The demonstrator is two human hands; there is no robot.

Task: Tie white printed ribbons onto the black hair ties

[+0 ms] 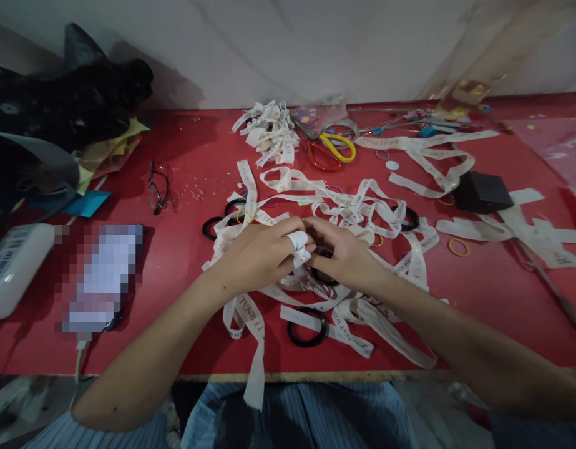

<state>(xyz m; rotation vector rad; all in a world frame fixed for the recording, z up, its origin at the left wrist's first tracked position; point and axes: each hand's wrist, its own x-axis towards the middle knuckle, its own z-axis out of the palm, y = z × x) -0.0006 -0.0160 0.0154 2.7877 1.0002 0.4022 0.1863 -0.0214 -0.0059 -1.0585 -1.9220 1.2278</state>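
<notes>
My left hand (pixel 259 255) and my right hand (pixel 346 255) meet over a heap of cream printed ribbon strips (pixel 334 206) on the red table (pixel 185 187). Both hands have curled fingers pinching a small folded piece of white ribbon (pixel 299 245) between them. A black hair tie (pixel 324 274) lies partly hidden under my right fingers. Another black hair tie (pixel 306 327) rests below the hands, and a long ribbon strip (pixel 256 368) hangs over the table's front edge.
Scissors with yellow and red handles (pixel 332 149) lie behind the heap, beside a pile of folded ribbon pieces (pixel 269 131). Eyeglasses (pixel 157 187) and a blurred flat object (pixel 100 274) lie left. A black box (pixel 482 192) and rubber bands (pixel 458 247) lie right. Dark cloth (pixel 58 106) fills the far left.
</notes>
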